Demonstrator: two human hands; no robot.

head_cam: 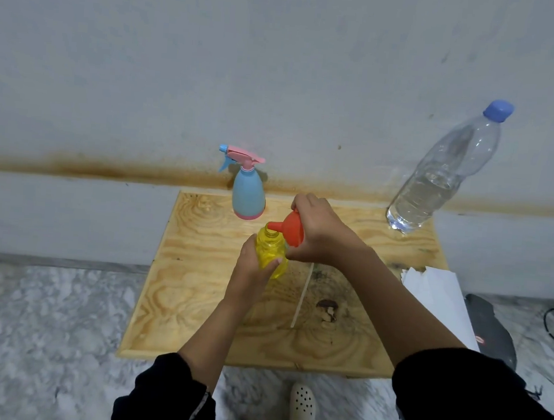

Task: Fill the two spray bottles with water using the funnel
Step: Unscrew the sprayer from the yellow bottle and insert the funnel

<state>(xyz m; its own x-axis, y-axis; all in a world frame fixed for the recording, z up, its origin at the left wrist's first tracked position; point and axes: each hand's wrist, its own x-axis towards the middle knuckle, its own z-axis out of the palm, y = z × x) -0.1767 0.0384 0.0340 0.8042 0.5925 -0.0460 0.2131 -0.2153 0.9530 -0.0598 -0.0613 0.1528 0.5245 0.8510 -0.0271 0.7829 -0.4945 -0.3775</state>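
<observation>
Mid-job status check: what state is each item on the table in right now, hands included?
Yellow translucent plastic spray bottle: neck open, spray head off.
Orange plastic funnel: tilted sideways, spout over that neck, not seated.
Blue spray bottle with pink trigger head: upright, head on.
Clear plastic water bottle: blue cap on, partly full.
Left hand: grips the yellow bottle.
Right hand: holds the funnel.
</observation>
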